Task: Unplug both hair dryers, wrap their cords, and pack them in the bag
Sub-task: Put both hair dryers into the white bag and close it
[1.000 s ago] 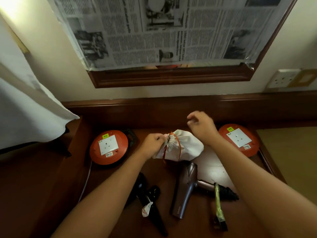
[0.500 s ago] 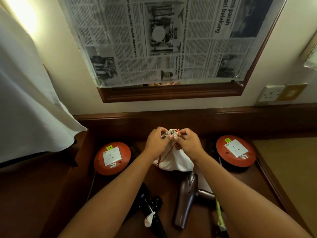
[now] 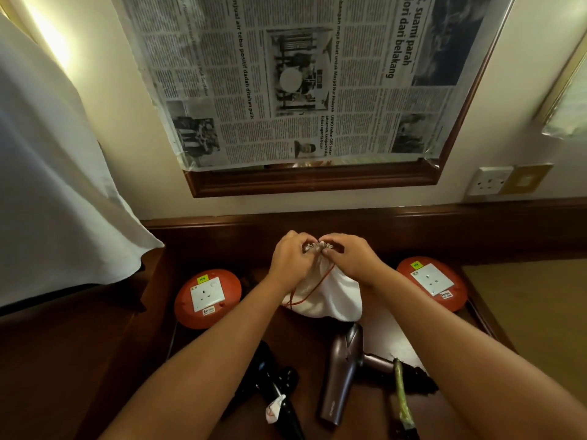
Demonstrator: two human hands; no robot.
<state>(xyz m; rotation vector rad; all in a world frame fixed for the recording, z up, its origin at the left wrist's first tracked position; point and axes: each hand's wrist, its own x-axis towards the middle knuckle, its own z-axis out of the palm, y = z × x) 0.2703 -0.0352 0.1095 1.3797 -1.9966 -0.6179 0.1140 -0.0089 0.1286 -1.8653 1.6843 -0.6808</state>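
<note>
**Bag mouth pinched in both my hands**

Bag (image 3: pixel 330 290) of white cloth sits on the tabletop (image 3: pixel 305 354), between two orange socket reels (image 3: pixel 208 298) (image 3: pixel 432 284). My left hand (image 3: pixel 290 260) and right hand (image 3: pixel 349 258) both hold a narrow grip on its gathered mouth, fingers pinching the puckered cloth. A red drawstring (image 3: pixel 313 290) hangs down the bag's side. Nearer me lie the bronze hair dryer (image 3: pixel 344 373) and, to its left, the black hair dryer (image 3: pixel 279 398).
</note>
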